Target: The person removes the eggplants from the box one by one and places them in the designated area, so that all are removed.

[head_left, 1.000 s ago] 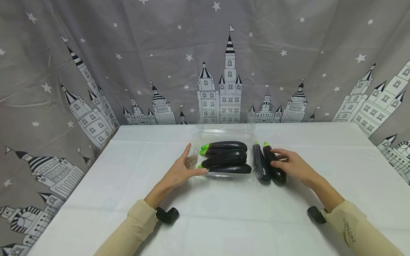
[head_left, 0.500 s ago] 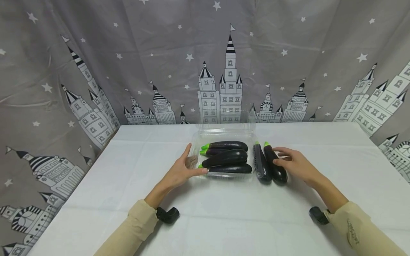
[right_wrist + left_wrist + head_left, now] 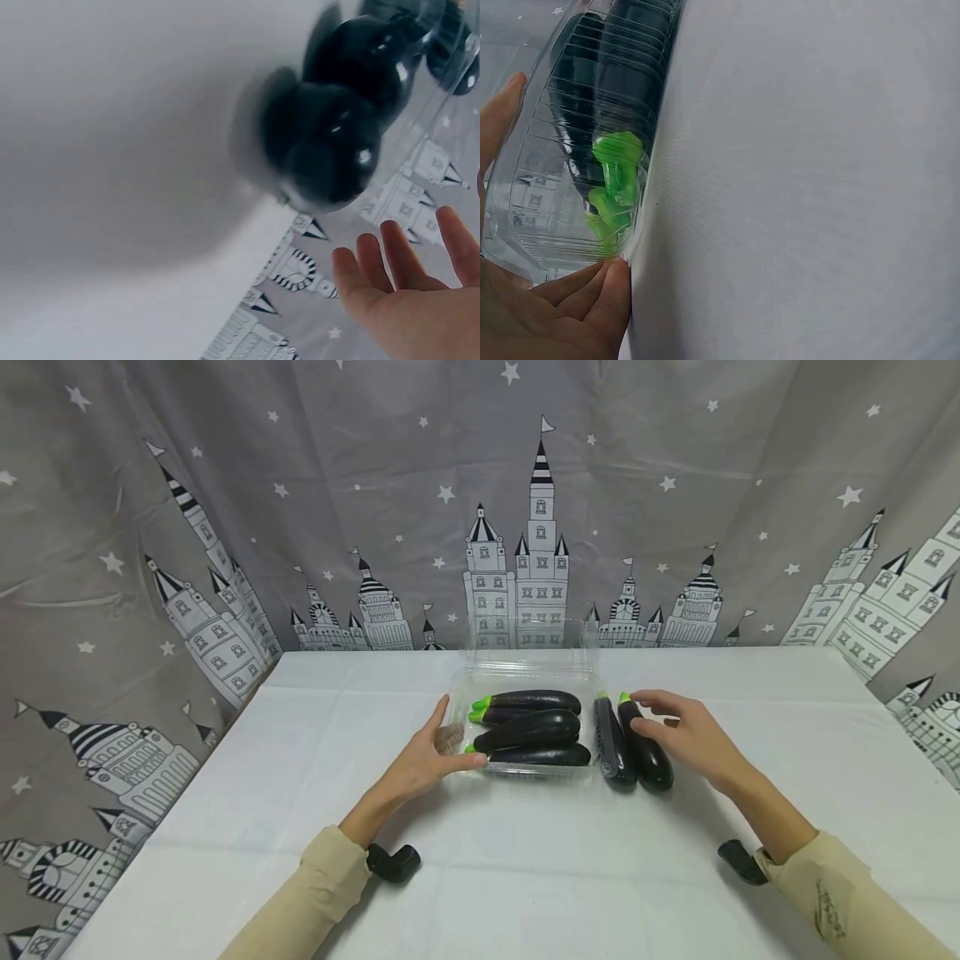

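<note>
Several dark purple eggplants point(image 3: 528, 732) with bright green stems lie in a clear plastic clamshell container point(image 3: 540, 770), its lid point(image 3: 528, 639) raised at the back. At the container's left end my left hand point(image 3: 416, 768) holds the corner, thumb along the front and fingers at the side. In the left wrist view its fingertips point(image 3: 611, 274) touch the ribbed wall. Two more eggplants lie side by side right of the container: an inner one point(image 3: 615, 747) and an outer one point(image 3: 652, 760). My right hand point(image 3: 693, 735) hovers over the outer one, fingers spread; contact is unclear.
A white cloth point(image 3: 487, 877) covers the table. Behind its back edge hangs a grey curtain point(image 3: 337, 485) printed with castles and stars. Black devices are strapped at both wrists, below the beige sleeves point(image 3: 322, 877).
My right hand has shifted slightly forward toward the outer eggplant's stem end, its fingers opening a little. My left hand, the container and the eggplants look unmoved.
</note>
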### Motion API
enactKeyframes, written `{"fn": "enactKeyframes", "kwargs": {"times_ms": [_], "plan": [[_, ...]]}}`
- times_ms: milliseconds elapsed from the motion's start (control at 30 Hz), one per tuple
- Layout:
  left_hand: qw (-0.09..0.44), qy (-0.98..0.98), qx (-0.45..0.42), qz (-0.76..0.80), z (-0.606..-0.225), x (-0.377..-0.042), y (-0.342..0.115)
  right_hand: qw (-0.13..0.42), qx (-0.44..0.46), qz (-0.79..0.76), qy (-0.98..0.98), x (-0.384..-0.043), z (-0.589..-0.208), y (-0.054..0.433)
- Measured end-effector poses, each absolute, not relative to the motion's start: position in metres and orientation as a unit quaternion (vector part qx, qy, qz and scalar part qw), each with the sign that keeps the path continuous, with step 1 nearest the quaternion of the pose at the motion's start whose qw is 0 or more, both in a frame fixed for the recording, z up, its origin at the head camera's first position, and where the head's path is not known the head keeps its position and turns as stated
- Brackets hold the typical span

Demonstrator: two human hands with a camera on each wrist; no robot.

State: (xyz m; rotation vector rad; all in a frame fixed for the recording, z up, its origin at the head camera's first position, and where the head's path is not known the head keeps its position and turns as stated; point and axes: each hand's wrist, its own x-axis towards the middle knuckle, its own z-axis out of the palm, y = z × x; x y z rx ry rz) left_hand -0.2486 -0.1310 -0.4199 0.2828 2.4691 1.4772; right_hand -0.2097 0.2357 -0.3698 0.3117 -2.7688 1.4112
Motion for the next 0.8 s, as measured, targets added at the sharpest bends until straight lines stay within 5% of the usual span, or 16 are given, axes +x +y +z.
{"fn": "enactKeyframes", "kwargs": {"times_ms": [800], "plan": [[0.122,0.847,0.1,0.508,-0.422,-0.249,-0.132,0.003,0.202,0.459,-0.865,-0.21,-0.352,0.173]]}}
